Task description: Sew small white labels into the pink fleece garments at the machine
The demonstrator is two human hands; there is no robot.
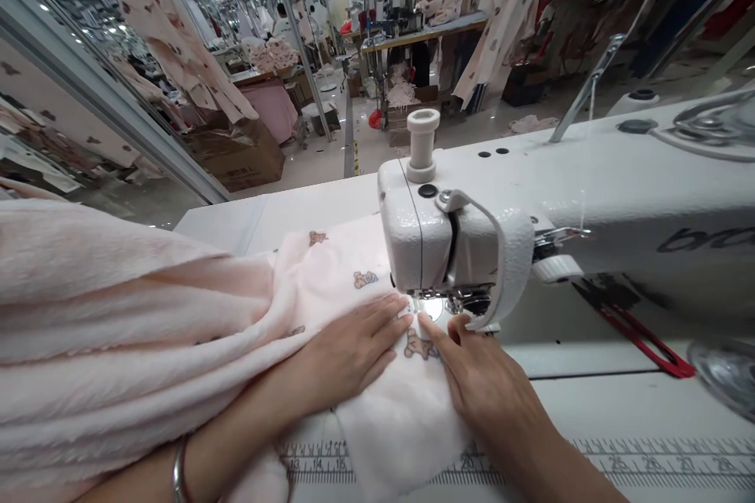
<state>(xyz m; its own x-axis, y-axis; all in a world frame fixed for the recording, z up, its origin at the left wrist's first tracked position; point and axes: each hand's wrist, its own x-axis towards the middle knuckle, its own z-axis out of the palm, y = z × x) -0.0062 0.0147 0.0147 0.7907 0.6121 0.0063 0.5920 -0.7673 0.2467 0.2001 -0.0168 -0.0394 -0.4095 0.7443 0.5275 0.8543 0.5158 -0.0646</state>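
Note:
Pale pink fleece fabric [330,267] with small brown bear prints runs under the head of a white sewing machine [413,212]. My left hand [359,342] lies flat on the fabric just left of the needle area, fingers stretched out. On the right edge of the cloth rests my right hand [484,373], its index finger extended toward the lit needle plate and the other fingers bent beneath the machine's white guard. The machine head partly hides those fingertips and the needle. A large gathered heap of the same fabric covers my left forearm's far side.
Red-handled thread snips [649,346] lie on the machine bed at right. A printed ruler [649,460] runs along the table's front edge. Beyond the table stand a cardboard box [239,153], a metal frame post, hanging fabric and other workstations with people.

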